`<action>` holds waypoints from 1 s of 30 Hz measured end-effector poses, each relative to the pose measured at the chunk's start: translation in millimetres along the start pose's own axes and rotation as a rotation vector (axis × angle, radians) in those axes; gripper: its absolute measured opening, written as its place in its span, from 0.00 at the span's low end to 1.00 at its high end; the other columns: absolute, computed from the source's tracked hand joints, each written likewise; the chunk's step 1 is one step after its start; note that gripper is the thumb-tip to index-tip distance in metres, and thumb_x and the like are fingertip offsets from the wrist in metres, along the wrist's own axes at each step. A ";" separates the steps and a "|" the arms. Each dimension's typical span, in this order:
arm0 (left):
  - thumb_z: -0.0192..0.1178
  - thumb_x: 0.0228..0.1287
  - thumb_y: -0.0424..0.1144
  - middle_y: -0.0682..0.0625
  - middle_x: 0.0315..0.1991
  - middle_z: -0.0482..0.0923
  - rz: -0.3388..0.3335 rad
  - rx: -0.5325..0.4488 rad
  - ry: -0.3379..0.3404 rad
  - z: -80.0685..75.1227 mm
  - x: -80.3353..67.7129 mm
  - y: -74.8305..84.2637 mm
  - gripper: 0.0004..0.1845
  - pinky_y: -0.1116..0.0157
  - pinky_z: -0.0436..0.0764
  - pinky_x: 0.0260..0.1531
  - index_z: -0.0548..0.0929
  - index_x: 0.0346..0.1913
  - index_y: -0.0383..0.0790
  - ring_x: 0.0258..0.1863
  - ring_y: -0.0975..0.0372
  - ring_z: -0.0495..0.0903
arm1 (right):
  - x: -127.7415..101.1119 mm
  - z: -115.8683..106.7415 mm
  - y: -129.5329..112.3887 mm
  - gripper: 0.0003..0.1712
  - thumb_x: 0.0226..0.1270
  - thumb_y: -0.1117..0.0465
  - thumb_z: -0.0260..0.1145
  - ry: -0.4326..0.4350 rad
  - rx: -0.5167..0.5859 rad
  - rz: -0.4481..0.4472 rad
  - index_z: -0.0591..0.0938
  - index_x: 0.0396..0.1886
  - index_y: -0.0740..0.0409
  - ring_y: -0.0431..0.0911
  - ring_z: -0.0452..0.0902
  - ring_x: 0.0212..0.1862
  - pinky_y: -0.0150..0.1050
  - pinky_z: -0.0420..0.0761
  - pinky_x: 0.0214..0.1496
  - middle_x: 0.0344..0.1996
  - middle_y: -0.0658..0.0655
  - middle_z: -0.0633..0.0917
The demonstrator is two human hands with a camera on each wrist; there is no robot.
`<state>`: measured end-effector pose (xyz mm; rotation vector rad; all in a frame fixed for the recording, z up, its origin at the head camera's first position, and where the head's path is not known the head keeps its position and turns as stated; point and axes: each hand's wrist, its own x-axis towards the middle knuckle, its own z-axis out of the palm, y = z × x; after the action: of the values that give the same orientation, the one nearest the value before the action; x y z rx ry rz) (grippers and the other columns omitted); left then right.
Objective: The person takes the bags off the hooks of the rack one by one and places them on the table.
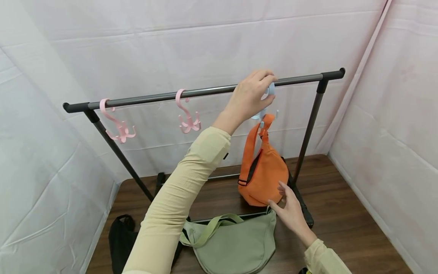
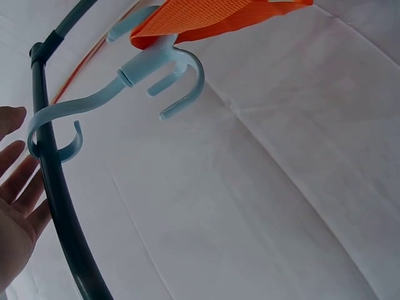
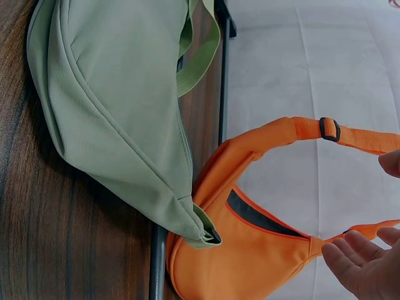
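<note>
head view: left hand up at the rail of a small clothes rack, its fingers curled over the top of a pale blue hook. the orange bag hangs from that hook by its strap, bottom just above the tabletop. right hand low beside the bag, fingers loosely spread, tips at or just off the fabric; contact unclear. green bag lies flat in front of the rack, a black bag to its left. two pink hooks hang bare further left on the rail.

judged step: hanging of the orange bag looks about done, hook being steadied or slid. next move likely calls for letting go gently so the bag does not swing, then picking up the green bag by its strap.

left wrist view: shows what the head view hides — the blue hook's s-bend round the rail and the strap seated on one of its prongs; here the fingers look fairly straight, beside the rail.

right wrist view: the green bag overlaps the rack's base bar, its end touching the orange one; right palm open.
</note>
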<state>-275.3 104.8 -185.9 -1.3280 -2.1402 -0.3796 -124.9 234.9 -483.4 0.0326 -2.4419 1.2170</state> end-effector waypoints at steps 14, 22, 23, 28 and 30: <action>0.55 0.62 0.35 0.49 0.49 0.75 -0.005 0.012 -0.007 1.9 1.7 0.8 0.13 0.71 0.72 0.49 0.78 0.49 0.36 0.50 0.58 0.72 | 0.6 0.7 -3.1 0.38 0.57 0.58 0.66 -0.035 0.039 -0.008 0.61 0.65 0.62 0.56 0.69 0.52 0.50 0.73 0.45 0.53 0.64 0.71; 0.55 0.62 0.35 0.49 0.49 0.75 -0.006 0.025 0.002 1.5 1.7 3.5 0.14 0.70 0.72 0.50 0.78 0.50 0.36 0.50 0.58 0.72 | 14.8 -5.8 -10.4 0.37 0.57 0.60 0.66 -0.039 0.062 -0.054 0.61 0.64 0.62 0.57 0.68 0.53 0.53 0.73 0.48 0.53 0.65 0.71; 0.55 0.62 0.35 0.49 0.49 0.75 -0.008 0.027 0.004 1.7 1.7 3.6 0.14 0.69 0.72 0.50 0.78 0.50 0.36 0.50 0.58 0.72 | 18.7 -7.5 -12.1 0.37 0.57 0.60 0.66 -0.037 0.062 -0.062 0.61 0.64 0.62 0.57 0.68 0.53 0.53 0.73 0.48 0.53 0.65 0.71; 0.55 0.62 0.35 0.49 0.49 0.76 -0.016 0.031 0.011 2.3 1.5 4.3 0.14 0.70 0.72 0.50 0.78 0.50 0.36 0.51 0.58 0.73 | 47.2 -20.9 -22.2 0.37 0.58 0.61 0.66 0.005 0.055 -0.108 0.61 0.65 0.64 0.58 0.68 0.53 0.53 0.72 0.48 0.53 0.66 0.71; 0.55 0.62 0.35 0.49 0.49 0.76 -0.019 0.031 0.014 2.1 1.2 4.3 0.14 0.70 0.72 0.50 0.78 0.50 0.36 0.51 0.58 0.72 | 61.8 -27.6 -27.6 0.37 0.57 0.62 0.66 0.032 0.054 -0.132 0.61 0.64 0.65 0.59 0.68 0.52 0.53 0.72 0.49 0.53 0.66 0.71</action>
<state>-272.6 108.7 -187.1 -1.2847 -2.1402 -0.3606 -166.3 248.9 -424.8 0.1849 -2.3387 1.2156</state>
